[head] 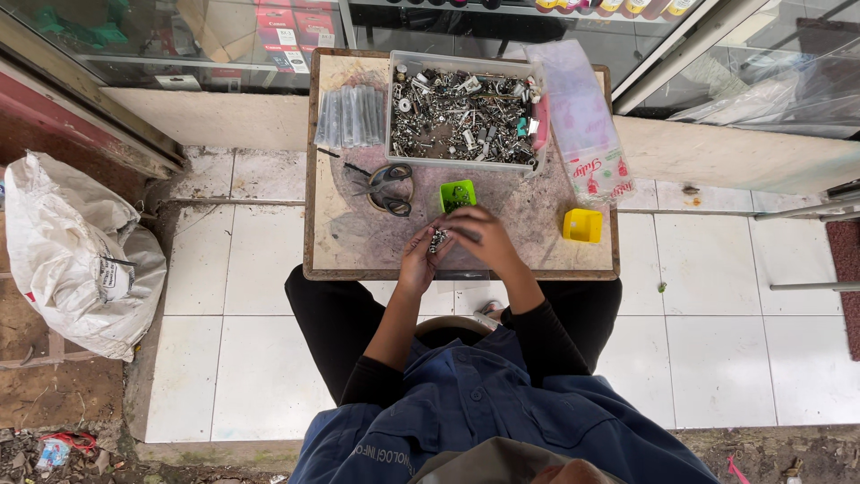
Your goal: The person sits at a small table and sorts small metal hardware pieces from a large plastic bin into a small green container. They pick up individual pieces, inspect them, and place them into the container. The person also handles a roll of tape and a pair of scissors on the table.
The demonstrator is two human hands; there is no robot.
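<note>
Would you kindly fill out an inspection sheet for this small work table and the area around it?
Surface: small worn wooden table, scuffed and stained.
Job's things: a small metal part held between both hands; clear plastic bin full of mixed metal hardware; small green tray with a few pieces in it.
Clutter: scissors, bundle of clear sleeves, yellow tray, printed plastic bag.
Grips: left hand and right hand meet over the part, fingers closed on it.
Cables: nothing seen.
Surroundings: white floor tiles, white sack at the left, glass shopfront behind the table.
</note>
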